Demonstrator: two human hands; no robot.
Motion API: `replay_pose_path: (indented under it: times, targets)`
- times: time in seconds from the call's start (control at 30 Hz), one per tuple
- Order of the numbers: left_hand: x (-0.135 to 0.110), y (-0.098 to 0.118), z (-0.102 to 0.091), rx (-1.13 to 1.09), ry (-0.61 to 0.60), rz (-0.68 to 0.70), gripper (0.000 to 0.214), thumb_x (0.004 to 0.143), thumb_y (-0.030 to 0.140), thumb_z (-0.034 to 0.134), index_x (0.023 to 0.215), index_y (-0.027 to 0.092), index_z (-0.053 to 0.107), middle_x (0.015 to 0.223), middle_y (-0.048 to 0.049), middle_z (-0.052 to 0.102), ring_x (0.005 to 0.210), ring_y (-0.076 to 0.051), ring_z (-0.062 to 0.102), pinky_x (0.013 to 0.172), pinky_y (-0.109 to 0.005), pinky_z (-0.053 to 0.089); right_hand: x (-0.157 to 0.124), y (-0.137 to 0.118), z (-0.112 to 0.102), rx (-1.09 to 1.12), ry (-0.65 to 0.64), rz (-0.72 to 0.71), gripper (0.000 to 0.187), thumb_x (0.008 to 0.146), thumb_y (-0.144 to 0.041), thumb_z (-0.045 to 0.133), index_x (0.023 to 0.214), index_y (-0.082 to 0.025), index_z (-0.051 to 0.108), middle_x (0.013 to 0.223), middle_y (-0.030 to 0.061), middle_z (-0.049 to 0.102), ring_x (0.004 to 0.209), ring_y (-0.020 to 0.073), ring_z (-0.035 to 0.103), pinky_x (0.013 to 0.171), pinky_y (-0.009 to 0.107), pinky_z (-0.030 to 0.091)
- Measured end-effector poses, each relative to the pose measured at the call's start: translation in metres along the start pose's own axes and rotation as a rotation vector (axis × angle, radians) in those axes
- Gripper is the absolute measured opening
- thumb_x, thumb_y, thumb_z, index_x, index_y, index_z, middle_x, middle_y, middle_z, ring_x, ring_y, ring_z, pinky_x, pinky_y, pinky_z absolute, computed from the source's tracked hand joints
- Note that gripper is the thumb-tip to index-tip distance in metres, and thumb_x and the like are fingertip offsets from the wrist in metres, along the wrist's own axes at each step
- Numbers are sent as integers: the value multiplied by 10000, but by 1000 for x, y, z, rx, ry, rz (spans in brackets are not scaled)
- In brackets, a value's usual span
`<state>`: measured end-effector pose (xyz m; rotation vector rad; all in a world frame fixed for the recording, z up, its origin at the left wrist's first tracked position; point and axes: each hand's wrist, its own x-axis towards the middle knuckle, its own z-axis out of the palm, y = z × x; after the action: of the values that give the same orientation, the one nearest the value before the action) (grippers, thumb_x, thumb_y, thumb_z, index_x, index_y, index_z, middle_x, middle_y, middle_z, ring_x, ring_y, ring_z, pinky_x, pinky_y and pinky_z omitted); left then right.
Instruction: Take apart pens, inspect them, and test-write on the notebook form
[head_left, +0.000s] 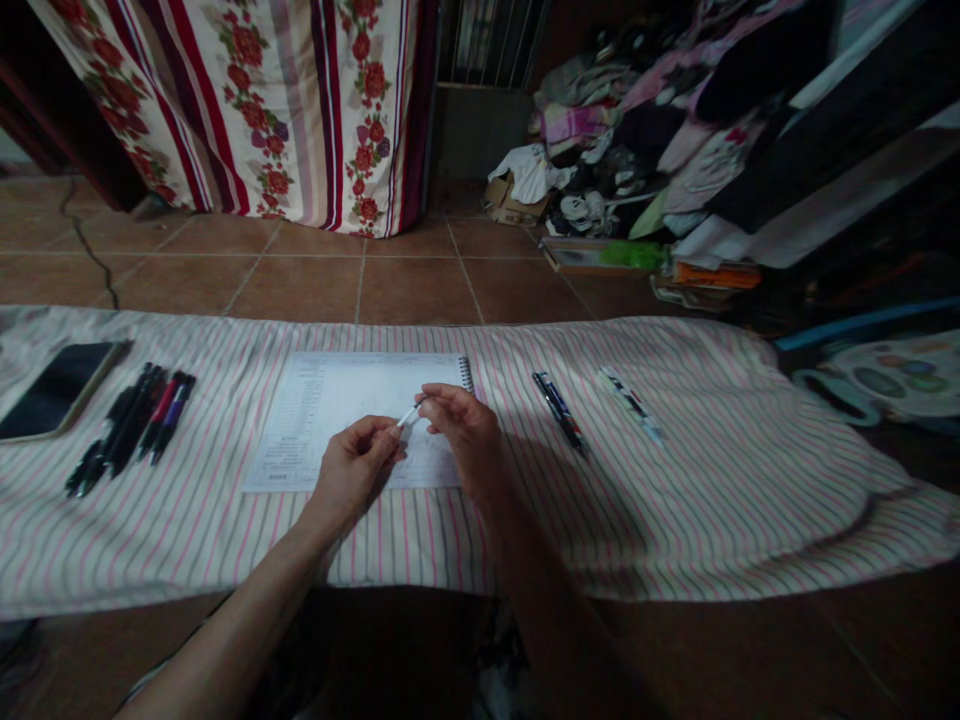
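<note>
Both hands meet above a spiral notebook (pixel 281 445) whose page carries faint print. Between them is a slim white pen (pixel 409 414) with a dark end, tilted up to the right. My left hand (pixel 354 458) pinches its lower, white end between thumb and fingers. The fingertips of my right hand (pixel 469 432) close on the dark upper end. To the right of the notebook lies a pair of dark pens (pixel 561 412), and farther right some white patterned pens (pixel 631 405). Just how the two ends of the held pen join is too small to tell.
A striped cloth (pixel 712 480) covers the low surface. At its left lie a phone (pixel 60 390) and several black, red and purple pens (pixel 131 425). Beyond are a tiled floor (pixel 405 280), a floral curtain (pixel 292 110) and piled clothes (pixel 637 140).
</note>
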<state>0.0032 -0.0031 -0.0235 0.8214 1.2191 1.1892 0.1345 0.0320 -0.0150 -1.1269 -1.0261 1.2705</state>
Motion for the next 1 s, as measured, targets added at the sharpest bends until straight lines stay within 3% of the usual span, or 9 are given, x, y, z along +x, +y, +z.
replay_pose_path:
  times: [1.0]
  targets:
    - [-2, 2, 2, -34, -7, 15, 238, 662, 359, 709, 756, 154, 634, 550, 11, 595, 514, -87, 512, 511, -203, 369, -3, 2, 4, -26, -7, 17, 201, 694, -364, 652, 812, -208, 699, 785, 30, 704, 691, 145, 630, 558, 229, 474]
